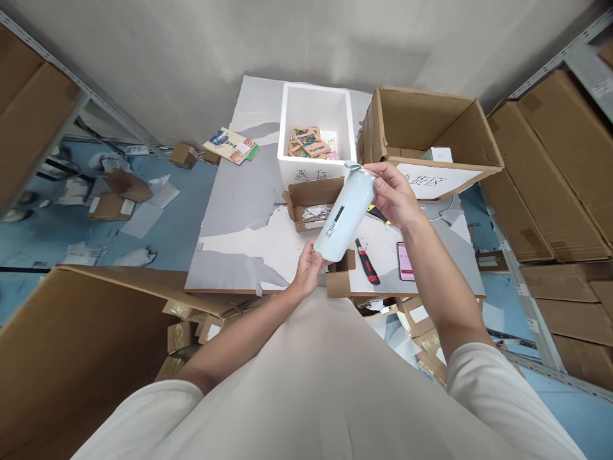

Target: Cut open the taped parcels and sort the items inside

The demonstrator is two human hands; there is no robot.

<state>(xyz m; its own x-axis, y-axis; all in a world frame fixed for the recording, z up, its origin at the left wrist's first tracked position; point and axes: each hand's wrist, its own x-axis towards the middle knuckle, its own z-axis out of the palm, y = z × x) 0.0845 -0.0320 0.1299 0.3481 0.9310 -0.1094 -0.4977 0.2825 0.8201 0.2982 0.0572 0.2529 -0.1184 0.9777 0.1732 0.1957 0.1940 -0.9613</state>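
A pale blue bottle (345,216) marked "NICE" is tilted in front of me, held between both hands above the table. At its lower end, my left hand (309,268) is closed on the base. My right hand (395,195) grips the bottle near its top, by the cap. Below the bottle stands a small opened cardboard box (339,284) at the table's front edge. A red and black utility knife (368,263) lies just right of it. Behind the bottle, a small open carton (295,204) holds crumpled paper.
At the back stand a white foam bin (287,121) with colourful packets and a large cardboard box (431,99). A phone (405,262) lies right on the table (230,223); booklets (230,145) lie left. A big open carton (71,345) is beside me, and shelving flanks both sides.
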